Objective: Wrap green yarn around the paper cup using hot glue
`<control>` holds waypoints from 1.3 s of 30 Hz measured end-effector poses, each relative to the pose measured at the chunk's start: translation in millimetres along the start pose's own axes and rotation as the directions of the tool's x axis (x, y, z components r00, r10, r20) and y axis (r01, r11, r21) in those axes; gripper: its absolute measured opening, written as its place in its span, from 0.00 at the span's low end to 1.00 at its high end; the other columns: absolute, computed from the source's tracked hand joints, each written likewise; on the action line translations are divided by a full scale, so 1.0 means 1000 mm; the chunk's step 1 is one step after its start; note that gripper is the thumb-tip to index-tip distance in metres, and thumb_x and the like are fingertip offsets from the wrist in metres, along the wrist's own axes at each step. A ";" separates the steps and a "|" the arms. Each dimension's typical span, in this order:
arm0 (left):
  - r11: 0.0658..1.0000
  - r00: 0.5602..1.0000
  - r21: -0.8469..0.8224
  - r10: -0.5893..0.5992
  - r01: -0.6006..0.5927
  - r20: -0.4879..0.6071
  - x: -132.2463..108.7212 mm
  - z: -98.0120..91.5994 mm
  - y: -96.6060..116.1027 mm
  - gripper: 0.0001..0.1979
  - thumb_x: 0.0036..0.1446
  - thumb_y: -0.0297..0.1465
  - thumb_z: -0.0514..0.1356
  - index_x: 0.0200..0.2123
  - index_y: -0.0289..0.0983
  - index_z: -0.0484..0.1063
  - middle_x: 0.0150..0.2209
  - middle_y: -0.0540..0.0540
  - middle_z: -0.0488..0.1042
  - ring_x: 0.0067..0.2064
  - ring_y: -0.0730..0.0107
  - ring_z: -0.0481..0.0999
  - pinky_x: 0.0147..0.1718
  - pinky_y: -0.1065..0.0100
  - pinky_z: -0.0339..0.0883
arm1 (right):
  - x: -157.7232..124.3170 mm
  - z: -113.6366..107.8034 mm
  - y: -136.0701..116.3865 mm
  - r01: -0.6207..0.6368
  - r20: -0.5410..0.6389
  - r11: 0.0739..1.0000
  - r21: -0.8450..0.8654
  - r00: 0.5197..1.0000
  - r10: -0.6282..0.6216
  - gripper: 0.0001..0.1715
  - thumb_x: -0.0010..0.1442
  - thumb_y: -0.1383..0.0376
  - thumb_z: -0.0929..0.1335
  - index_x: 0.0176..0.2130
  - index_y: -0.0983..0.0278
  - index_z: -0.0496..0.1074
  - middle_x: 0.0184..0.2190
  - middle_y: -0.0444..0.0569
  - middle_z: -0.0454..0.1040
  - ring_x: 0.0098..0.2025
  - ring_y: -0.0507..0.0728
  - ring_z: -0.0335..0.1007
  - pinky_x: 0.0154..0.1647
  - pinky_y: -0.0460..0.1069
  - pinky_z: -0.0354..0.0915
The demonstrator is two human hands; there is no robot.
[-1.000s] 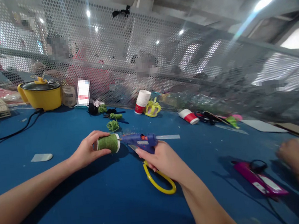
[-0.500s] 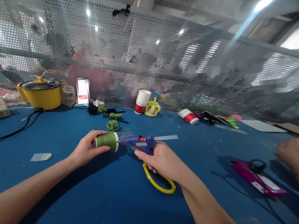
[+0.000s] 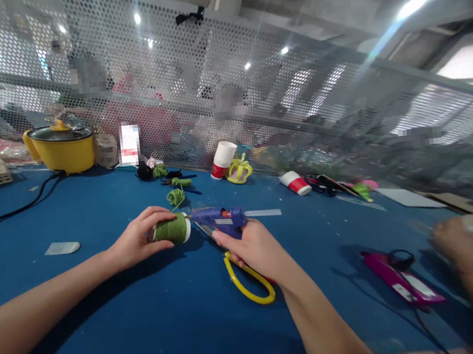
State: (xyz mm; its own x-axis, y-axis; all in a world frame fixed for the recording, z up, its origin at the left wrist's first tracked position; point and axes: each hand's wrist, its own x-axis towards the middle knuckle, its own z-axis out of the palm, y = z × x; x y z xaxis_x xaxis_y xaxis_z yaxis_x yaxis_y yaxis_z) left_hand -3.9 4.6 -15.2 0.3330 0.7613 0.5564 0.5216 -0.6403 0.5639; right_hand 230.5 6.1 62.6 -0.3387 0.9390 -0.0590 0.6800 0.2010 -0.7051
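Observation:
My left hand [image 3: 143, 237] is closed around a paper cup wrapped in green yarn [image 3: 172, 229], which lies on its side with its white rim to the right. A strand of yarn runs from it up to a small green yarn bundle [image 3: 176, 197]. My right hand [image 3: 254, 245] grips a blue glue gun [image 3: 217, 217], a clear glue stick jutting from its back. The gun's nozzle points left, at the cup's upper edge by the rim. Below the gun lie scissors with yellow handles [image 3: 248, 288], their blades partly hidden by my right hand and the gun.
At the back left stands a yellow electric pot [image 3: 65, 153] with a cord. Stacked paper cups [image 3: 223, 158] and a yellow crown-like piece [image 3: 239, 170] stand by the mesh panel. To the right are a purple device [image 3: 403, 280] and another person's hand [image 3: 466, 246].
The glue gun's nozzle has shifted from the middle of the cup's rim end to its upper edge. The cup has tilted slightly, and more of the scissor blades shows.

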 end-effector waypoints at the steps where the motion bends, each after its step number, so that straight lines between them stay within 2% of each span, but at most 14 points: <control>1: 1.000 1.000 0.010 0.008 -0.008 0.010 0.000 0.000 0.001 0.20 0.51 0.34 0.60 0.49 0.40 0.62 0.48 0.41 0.64 0.51 0.60 0.65 0.49 0.56 0.62 | 0.000 0.000 -0.001 -0.002 -0.003 1.000 0.004 1.000 0.002 0.14 0.53 0.57 0.64 0.26 0.65 0.66 0.11 0.41 0.64 0.13 0.49 0.60 0.15 0.43 0.60; 19: 0.994 0.996 0.082 0.063 -0.069 0.068 -0.004 0.001 0.002 0.20 0.53 0.34 0.59 0.50 0.41 0.61 0.50 0.42 0.62 0.52 0.59 0.63 0.50 0.56 0.62 | 0.008 0.002 -0.001 -0.055 0.036 0.998 0.027 0.998 0.054 0.13 0.53 0.59 0.64 0.23 0.65 0.64 0.11 0.42 0.64 0.14 0.48 0.59 0.15 0.43 0.60; 25: 0.994 0.996 0.091 0.046 -0.053 0.077 -0.004 0.001 0.002 0.20 0.53 0.34 0.58 0.50 0.41 0.61 0.51 0.42 0.61 0.53 0.59 0.62 0.50 0.56 0.61 | 0.011 0.001 0.002 -0.060 -0.001 0.979 0.196 0.998 0.061 0.11 0.50 0.60 0.67 0.24 0.66 0.63 0.11 0.39 0.62 0.13 0.47 0.57 0.16 0.42 0.58; 28: 0.997 0.998 0.076 0.026 -0.030 0.063 -0.003 0.001 0.000 0.20 0.53 0.35 0.58 0.50 0.41 0.61 0.51 0.42 0.61 0.53 0.59 0.62 0.50 0.56 0.61 | 0.025 -0.006 0.014 -0.009 -0.137 0.945 0.326 0.989 0.056 0.11 0.48 0.62 0.69 0.25 0.66 0.63 0.12 0.38 0.62 0.14 0.46 0.57 0.18 0.42 0.58; 31: 0.998 0.999 0.060 0.011 -0.014 0.048 -0.003 0.001 -0.002 0.20 0.54 0.35 0.58 0.50 0.41 0.61 0.51 0.42 0.61 0.53 0.59 0.62 0.50 0.56 0.61 | 0.047 -0.017 0.034 -0.022 -0.279 0.928 0.373 0.951 0.135 0.10 0.49 0.62 0.68 0.27 0.67 0.66 0.20 0.44 0.68 0.19 0.47 0.62 0.21 0.43 0.60; 33: 0.998 0.999 0.055 0.006 -0.009 0.043 -0.003 0.001 -0.003 0.20 0.53 0.35 0.58 0.49 0.41 0.61 0.50 0.42 0.62 0.53 0.59 0.63 0.50 0.56 0.61 | 0.062 -0.022 0.050 -0.122 -0.304 0.958 0.260 0.931 0.202 0.13 0.53 0.61 0.65 0.23 0.67 0.66 0.21 0.47 0.69 0.20 0.47 0.62 0.21 0.43 0.60; 35: 0.999 0.999 0.049 0.007 -0.009 0.043 -0.003 0.001 -0.003 0.20 0.53 0.35 0.58 0.49 0.41 0.62 0.50 0.42 0.62 0.53 0.58 0.63 0.50 0.56 0.61 | 0.074 -0.024 0.065 -0.176 -0.313 0.961 0.212 0.920 0.237 0.16 0.55 0.60 0.63 0.21 0.67 0.65 0.18 0.47 0.67 0.17 0.47 0.59 0.20 0.44 0.59; 39: 1.000 0.999 0.029 0.007 -0.008 0.046 -0.004 0.003 -0.003 0.20 0.53 0.35 0.59 0.49 0.41 0.61 0.50 0.42 0.62 0.53 0.59 0.63 0.50 0.55 0.61 | 0.086 -0.022 0.085 -0.272 -0.332 0.957 0.103 0.897 0.291 0.21 0.53 0.57 0.65 0.15 0.64 0.60 0.12 0.48 0.63 0.16 0.51 0.61 0.19 0.48 0.59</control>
State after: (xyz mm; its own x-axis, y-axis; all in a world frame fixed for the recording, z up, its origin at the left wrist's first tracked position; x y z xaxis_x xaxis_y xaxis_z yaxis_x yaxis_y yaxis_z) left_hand -4.7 4.1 -21.1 0.3723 0.7610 0.5313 0.5414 -0.6430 0.5417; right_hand 273.4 110.0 13.4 0.1101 0.9936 -0.0237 0.6757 -0.0923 -0.7314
